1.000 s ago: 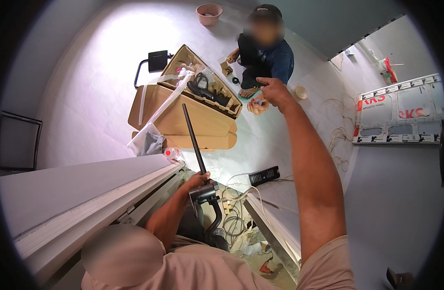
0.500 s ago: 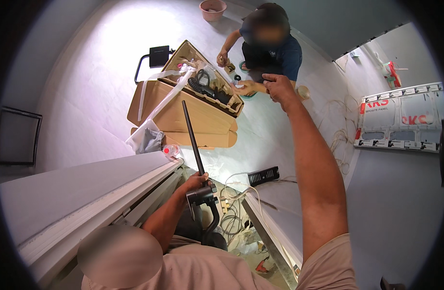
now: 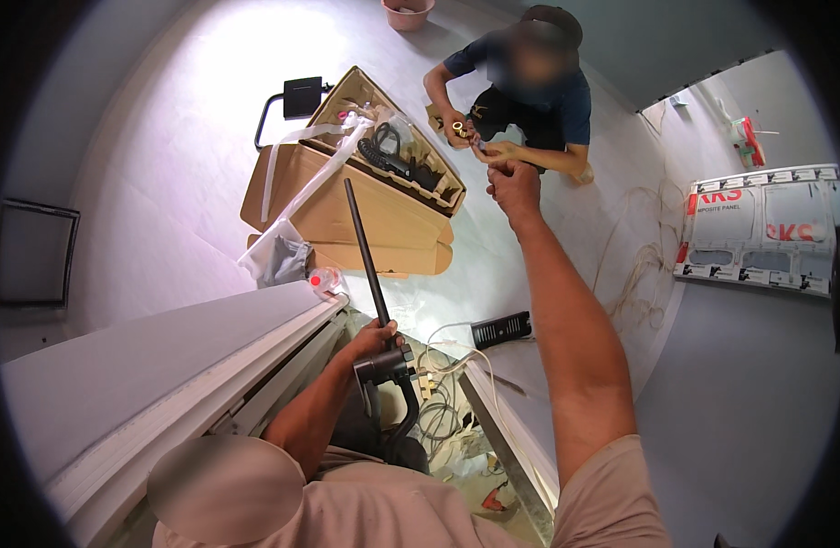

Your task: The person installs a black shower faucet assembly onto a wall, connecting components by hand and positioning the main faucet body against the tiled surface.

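Note:
My left hand (image 3: 372, 339) is wrapped around a black pipe fixture (image 3: 369, 265): a long straight tube rises from a thick cylindrical body, with a bent tube curving below. My right arm reaches far forward. At its end my right hand (image 3: 514, 190) has its fingers drawn together, close to a co-worker's hand (image 3: 499, 152); what is in my fingers, if anything, is hidden. The squatting co-worker's other hand (image 3: 454, 126) holds a brass-coloured ring-shaped fitting (image 3: 460, 130). Between their hands is a small pale piece, too small to name.
An open cardboard box (image 3: 347, 215) with a black coiled hose (image 3: 380, 146) lies ahead. Left of it rests a black square plate on a bent tube (image 3: 301, 98). A plastic bottle (image 3: 325, 280), a black slotted panel (image 3: 501, 330) and cables lie near the doorway. A pink bucket (image 3: 408, 13) stands far back.
My right hand has drawn back slightly leftward and its fingers have curled. The co-worker has brought both hands together, with the brass-coloured fitting now showing. My left hand keeps its hold on the pipe fixture.

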Demonstrator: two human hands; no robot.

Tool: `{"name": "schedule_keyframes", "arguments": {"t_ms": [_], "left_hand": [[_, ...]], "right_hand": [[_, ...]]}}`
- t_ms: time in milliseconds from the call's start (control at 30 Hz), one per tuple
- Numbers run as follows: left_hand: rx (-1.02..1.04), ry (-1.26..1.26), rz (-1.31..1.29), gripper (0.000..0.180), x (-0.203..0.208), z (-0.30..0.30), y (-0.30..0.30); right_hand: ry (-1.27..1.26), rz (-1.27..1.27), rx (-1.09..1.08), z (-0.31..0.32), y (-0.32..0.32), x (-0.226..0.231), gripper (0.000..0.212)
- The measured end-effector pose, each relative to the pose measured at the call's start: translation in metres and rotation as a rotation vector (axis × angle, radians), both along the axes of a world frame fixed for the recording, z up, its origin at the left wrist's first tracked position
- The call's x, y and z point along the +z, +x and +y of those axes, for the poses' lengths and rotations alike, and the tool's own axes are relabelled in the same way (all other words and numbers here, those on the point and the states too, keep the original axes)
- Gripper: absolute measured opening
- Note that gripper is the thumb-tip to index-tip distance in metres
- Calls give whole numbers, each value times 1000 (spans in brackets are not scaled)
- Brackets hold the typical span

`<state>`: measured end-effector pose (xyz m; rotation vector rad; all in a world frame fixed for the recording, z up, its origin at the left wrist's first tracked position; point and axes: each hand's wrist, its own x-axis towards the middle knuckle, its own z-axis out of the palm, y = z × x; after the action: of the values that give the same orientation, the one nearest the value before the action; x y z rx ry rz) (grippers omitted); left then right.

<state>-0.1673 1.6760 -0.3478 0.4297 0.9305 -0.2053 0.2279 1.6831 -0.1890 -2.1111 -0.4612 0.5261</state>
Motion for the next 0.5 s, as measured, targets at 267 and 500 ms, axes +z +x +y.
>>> {"name": "schedule_keyframes", "arguments": {"t_ms": [267,500], "left_hand": [[28,-8,-7,17,12,2,8],[82,-57,-64,11,13,3,10]], "right_hand": [[-11,-167,-1,-17,3,-23,17],[-19,-300,-37,-20,7,-41,18]]}}
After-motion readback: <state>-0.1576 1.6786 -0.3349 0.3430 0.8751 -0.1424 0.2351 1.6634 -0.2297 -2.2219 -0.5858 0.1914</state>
